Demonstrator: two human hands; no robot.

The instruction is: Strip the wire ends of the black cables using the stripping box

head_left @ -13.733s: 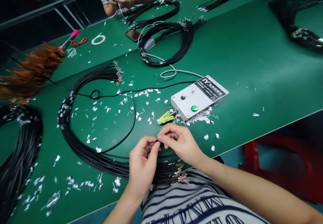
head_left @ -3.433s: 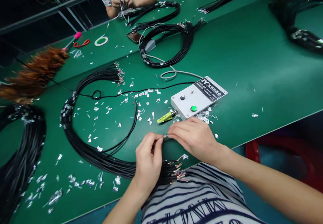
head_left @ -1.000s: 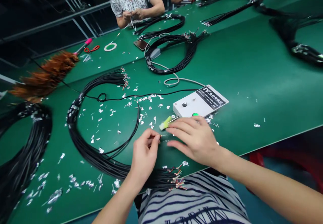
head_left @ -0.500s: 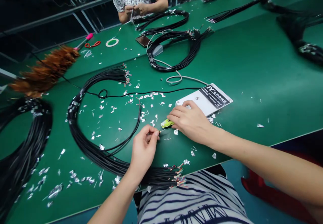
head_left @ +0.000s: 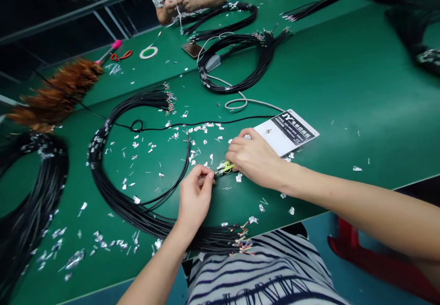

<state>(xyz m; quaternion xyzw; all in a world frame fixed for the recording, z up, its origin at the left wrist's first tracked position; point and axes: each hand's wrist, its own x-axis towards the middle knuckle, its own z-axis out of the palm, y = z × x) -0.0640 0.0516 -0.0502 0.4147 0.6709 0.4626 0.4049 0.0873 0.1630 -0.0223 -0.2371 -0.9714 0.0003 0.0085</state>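
My left hand [head_left: 195, 194] is closed in a pinch on the end of a black cable, whose loop [head_left: 184, 172] runs back to the bundle on the table. Thin wire at the cable's end meets the tip of a small yellow-green cutter [head_left: 225, 167]. Around that tool my right hand [head_left: 256, 159] is closed, its palm facing down and hiding most of the handles. Just beyond the right hand lies a white machine plate [head_left: 271, 142] with a black printed label. Below my left hand, the bundle of black cables [head_left: 127, 206] curves toward the table's front edge, its coloured wire ends fanned out.
Foil scraps [head_left: 206, 128] litter the green table [head_left: 343, 94]. More cable coils [head_left: 237, 87] lie behind and at the left. A brown feather duster [head_left: 65, 89], red-handled scissors [head_left: 121, 56], a tape roll [head_left: 148, 52] and a phone [head_left: 191, 49] lie farther back. A co-worker's hands [head_left: 180, 3] hold a thin white strip.
The cutter's tip has come to the wire by my left fingers, and its jaws now show more plainly. The view has shifted slightly.
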